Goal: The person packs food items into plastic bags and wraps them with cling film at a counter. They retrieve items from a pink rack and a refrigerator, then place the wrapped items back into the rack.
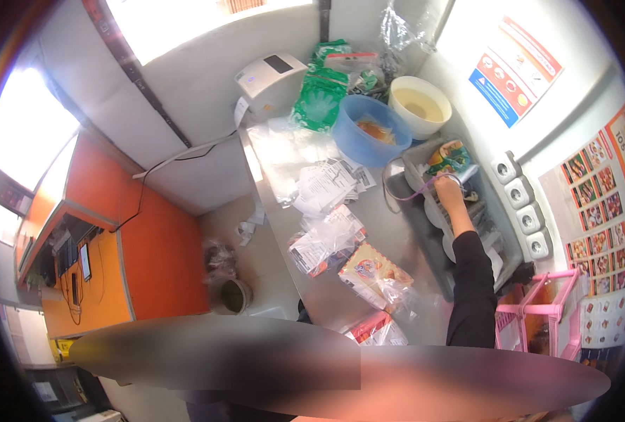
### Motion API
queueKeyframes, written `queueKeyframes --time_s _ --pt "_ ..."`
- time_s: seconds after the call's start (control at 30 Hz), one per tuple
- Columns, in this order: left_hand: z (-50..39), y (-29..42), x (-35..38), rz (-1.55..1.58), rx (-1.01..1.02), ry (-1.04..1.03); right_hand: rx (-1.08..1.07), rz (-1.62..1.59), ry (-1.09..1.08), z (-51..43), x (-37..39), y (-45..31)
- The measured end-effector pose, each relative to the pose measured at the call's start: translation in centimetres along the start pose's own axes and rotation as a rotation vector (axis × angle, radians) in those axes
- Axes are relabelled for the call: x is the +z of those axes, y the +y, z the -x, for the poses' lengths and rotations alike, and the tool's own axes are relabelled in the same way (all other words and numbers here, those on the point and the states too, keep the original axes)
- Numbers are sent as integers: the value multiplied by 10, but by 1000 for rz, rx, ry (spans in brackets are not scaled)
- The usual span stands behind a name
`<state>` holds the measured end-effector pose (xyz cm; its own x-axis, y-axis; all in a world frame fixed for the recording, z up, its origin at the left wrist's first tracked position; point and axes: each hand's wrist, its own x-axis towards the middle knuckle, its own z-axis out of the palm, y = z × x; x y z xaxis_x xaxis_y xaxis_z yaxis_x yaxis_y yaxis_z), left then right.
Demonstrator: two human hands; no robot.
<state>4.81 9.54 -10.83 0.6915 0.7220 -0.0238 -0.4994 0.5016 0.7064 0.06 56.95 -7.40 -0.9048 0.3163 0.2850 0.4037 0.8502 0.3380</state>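
My right hand [449, 194], in a black sleeve, reaches over a grey plastic bin [433, 258] on the right side of the metal table. Its fingers are closed around a thin purple cord [417, 194], which loops out to the left over the bin's edge. Just beyond the fingers lies a colourful green and yellow packet [448, 157] inside the bin. White pieces [494, 261], perhaps paper or plastic, sit nearer me in the same bin, partly behind my forearm. My left hand is out of view.
On the steel table [312, 295] are paper slips [325, 187], bagged boxes [375, 269], a blue tub [365, 142], a white bucket [420, 105] and a label printer [270, 84]. Wall sockets [518, 195] and a pink rack [552, 306] stand right; an orange desk [159, 264] left.
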Motion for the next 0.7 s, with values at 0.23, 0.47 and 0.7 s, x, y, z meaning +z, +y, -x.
queueKeyframes --time_s 0.23,0.47,0.7 --pt "12 14 4 83 -134 -9 229 -236 -22 -59 -14 19" --pt "13 22 3 -89 -133 -58 403 -665 -206 -76 -22 38" --pt "9 14 0 10 -119 -96 552 -916 -113 -71 -7 9"
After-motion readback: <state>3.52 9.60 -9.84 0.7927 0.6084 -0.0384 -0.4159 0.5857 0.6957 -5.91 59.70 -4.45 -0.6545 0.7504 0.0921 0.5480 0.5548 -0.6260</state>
